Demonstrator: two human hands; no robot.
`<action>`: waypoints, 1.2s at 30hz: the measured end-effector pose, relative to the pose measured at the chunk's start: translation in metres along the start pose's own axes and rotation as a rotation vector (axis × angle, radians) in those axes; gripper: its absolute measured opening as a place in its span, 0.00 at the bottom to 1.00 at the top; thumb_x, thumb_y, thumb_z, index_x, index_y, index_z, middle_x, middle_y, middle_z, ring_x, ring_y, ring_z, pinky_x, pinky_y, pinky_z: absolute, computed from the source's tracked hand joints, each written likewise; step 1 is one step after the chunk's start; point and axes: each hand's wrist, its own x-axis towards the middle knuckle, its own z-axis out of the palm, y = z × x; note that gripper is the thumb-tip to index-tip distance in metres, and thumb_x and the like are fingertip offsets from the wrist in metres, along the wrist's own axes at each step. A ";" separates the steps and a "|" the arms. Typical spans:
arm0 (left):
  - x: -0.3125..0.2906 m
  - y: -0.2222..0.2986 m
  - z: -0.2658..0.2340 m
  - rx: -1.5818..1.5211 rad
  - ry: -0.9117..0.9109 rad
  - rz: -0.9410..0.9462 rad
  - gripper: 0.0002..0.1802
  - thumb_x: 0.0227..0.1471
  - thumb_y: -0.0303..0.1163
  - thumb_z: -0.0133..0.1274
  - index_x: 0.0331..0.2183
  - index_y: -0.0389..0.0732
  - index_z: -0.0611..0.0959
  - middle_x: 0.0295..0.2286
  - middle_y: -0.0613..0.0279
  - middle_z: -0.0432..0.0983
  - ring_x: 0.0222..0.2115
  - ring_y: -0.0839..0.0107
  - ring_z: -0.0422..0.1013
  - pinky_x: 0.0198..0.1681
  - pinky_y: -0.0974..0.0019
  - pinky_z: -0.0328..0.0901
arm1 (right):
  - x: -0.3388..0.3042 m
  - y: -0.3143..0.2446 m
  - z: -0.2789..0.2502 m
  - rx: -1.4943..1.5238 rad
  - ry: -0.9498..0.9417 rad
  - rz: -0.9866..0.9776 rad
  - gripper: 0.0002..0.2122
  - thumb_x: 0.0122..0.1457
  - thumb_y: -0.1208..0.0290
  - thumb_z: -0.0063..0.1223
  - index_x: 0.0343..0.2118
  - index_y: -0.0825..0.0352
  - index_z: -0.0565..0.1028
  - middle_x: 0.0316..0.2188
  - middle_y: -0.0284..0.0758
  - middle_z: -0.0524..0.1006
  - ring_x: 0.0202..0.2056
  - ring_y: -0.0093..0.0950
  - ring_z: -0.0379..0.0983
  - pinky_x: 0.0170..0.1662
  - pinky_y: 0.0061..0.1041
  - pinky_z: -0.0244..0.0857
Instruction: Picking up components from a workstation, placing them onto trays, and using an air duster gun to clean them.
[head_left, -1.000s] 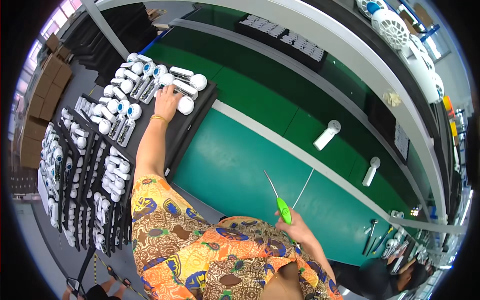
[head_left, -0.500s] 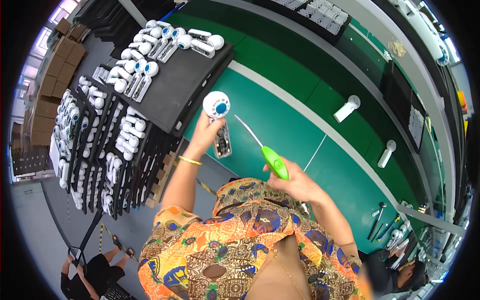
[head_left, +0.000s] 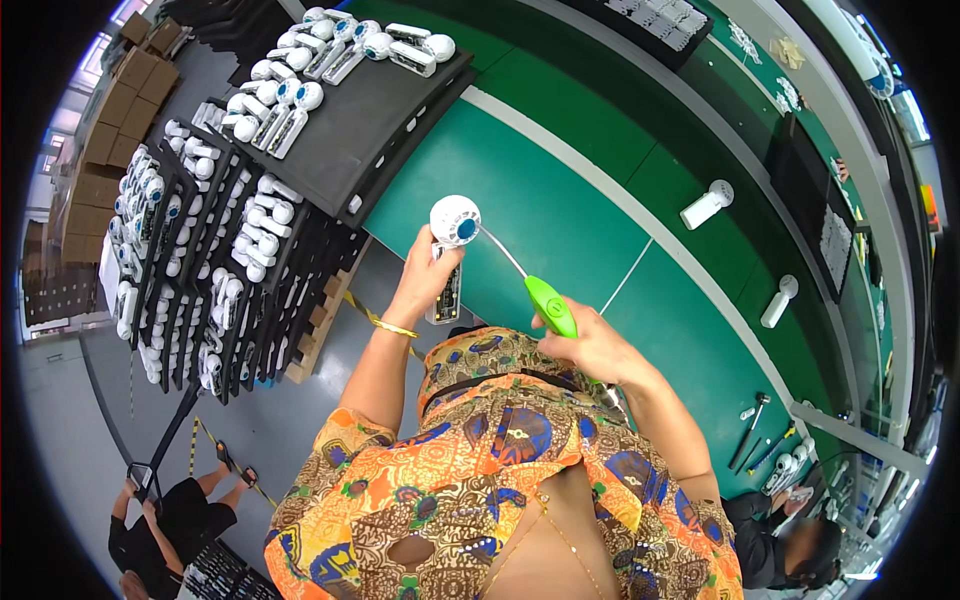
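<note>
Handheld fan in one hand, green-handled tool in the other.
Left hand (head_left: 422, 288) has the white handheld fan (head_left: 455, 218) gripped by its handle, open side showing the circuitry, blue hub facing out, right above the near edge of the teal worktop (head_left: 540, 200). Right hand (head_left: 597, 346) is wrapped around the green-handled tool (head_left: 550, 305), its thin metal shaft pointing at the fan head; can't tell if the tip's actually touching. More fans sit on the black tray (head_left: 370, 110) off to the left, and a hammer (head_left: 750, 430) lies over on the right.
</note>
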 end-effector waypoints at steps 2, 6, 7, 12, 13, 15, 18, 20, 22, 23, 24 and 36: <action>-0.002 0.001 0.002 0.029 0.018 0.047 0.19 0.46 0.33 0.53 0.40 0.34 0.71 0.33 0.61 0.72 0.34 0.74 0.67 0.39 0.69 0.62 | -0.003 0.009 0.006 -0.065 0.019 -0.097 0.13 0.46 0.72 0.54 0.36 0.67 0.69 0.25 0.30 0.68 0.28 0.21 0.64 0.31 0.22 0.60; -0.002 -0.001 0.002 0.143 -0.036 0.034 0.22 0.45 0.34 0.54 0.42 0.34 0.72 0.34 0.59 0.74 0.34 0.73 0.68 0.39 0.68 0.63 | -0.004 0.003 0.003 -0.055 0.039 -0.115 0.14 0.45 0.71 0.54 0.36 0.68 0.69 0.25 0.33 0.69 0.28 0.24 0.65 0.33 0.24 0.60; -0.002 -0.001 0.001 0.142 -0.035 0.026 0.22 0.45 0.34 0.54 0.42 0.34 0.72 0.34 0.59 0.74 0.34 0.73 0.68 0.39 0.68 0.63 | -0.004 -0.001 -0.001 0.013 0.024 0.006 0.15 0.45 0.70 0.54 0.36 0.69 0.69 0.28 0.38 0.71 0.33 0.30 0.67 0.38 0.27 0.62; 0.003 -0.003 0.002 -0.275 -0.185 -0.113 0.22 0.51 0.34 0.54 0.47 0.39 0.70 0.36 0.65 0.73 0.33 0.80 0.68 0.33 0.73 0.66 | -0.016 0.013 0.003 -0.105 -0.082 -0.012 0.14 0.46 0.72 0.54 0.37 0.67 0.68 0.25 0.29 0.68 0.26 0.20 0.64 0.29 0.20 0.60; 0.005 0.005 -0.001 -0.336 -0.232 -0.234 0.21 0.52 0.35 0.53 0.47 0.40 0.70 0.35 0.65 0.73 0.31 0.80 0.69 0.30 0.74 0.67 | -0.017 0.015 0.008 -0.141 -0.161 -0.005 0.14 0.47 0.71 0.53 0.38 0.67 0.68 0.26 0.30 0.69 0.28 0.21 0.64 0.31 0.21 0.60; 0.008 0.001 -0.002 -0.370 -0.258 -0.246 0.20 0.53 0.36 0.52 0.46 0.41 0.69 0.34 0.65 0.72 0.28 0.79 0.69 0.25 0.74 0.68 | -0.019 0.021 0.017 -0.262 -0.202 -0.039 0.14 0.47 0.71 0.53 0.37 0.68 0.68 0.27 0.31 0.70 0.29 0.22 0.65 0.33 0.23 0.61; 0.010 -0.001 0.000 -0.354 -0.356 -0.251 0.19 0.54 0.37 0.52 0.45 0.41 0.69 0.34 0.66 0.72 0.27 0.80 0.69 0.26 0.74 0.68 | -0.023 0.003 0.015 -0.244 -0.190 -0.022 0.14 0.48 0.70 0.53 0.37 0.68 0.68 0.29 0.33 0.70 0.32 0.24 0.66 0.37 0.24 0.62; 0.011 -0.008 -0.001 -0.362 -0.366 -0.247 0.18 0.54 0.37 0.52 0.45 0.42 0.69 0.34 0.66 0.72 0.27 0.80 0.69 0.26 0.75 0.68 | -0.017 0.005 0.008 -0.242 -0.177 0.057 0.14 0.48 0.70 0.53 0.38 0.68 0.67 0.29 0.34 0.70 0.34 0.25 0.66 0.39 0.25 0.61; 0.014 -0.006 0.004 -0.368 -0.374 -0.264 0.17 0.54 0.36 0.51 0.45 0.42 0.70 0.33 0.67 0.72 0.27 0.81 0.69 0.26 0.76 0.67 | -0.015 0.017 0.006 -0.235 -0.192 0.058 0.16 0.48 0.68 0.55 0.38 0.68 0.67 0.30 0.36 0.71 0.35 0.27 0.67 0.40 0.25 0.62; 0.016 -0.009 0.007 -0.366 -0.381 -0.264 0.17 0.54 0.36 0.51 0.45 0.42 0.70 0.33 0.67 0.72 0.27 0.81 0.69 0.26 0.76 0.67 | -0.017 0.022 0.013 -0.246 -0.164 -0.004 0.16 0.46 0.69 0.55 0.38 0.68 0.68 0.31 0.36 0.71 0.35 0.27 0.67 0.40 0.26 0.62; 0.019 -0.010 0.008 -0.346 -0.391 -0.263 0.17 0.54 0.36 0.51 0.45 0.42 0.70 0.33 0.67 0.72 0.27 0.81 0.69 0.27 0.76 0.67 | -0.019 0.017 0.014 -0.237 -0.160 -0.007 0.16 0.46 0.69 0.54 0.38 0.68 0.68 0.31 0.37 0.71 0.36 0.27 0.67 0.41 0.26 0.62; 0.115 -0.010 0.094 -0.176 -0.518 -0.294 0.27 0.39 0.24 0.61 0.44 0.39 0.70 0.30 0.63 0.72 0.29 0.73 0.71 0.31 0.68 0.69 | -0.027 0.084 -0.042 0.445 0.122 0.174 0.15 0.47 0.75 0.54 0.39 0.67 0.68 0.23 0.30 0.68 0.20 0.20 0.64 0.23 0.20 0.59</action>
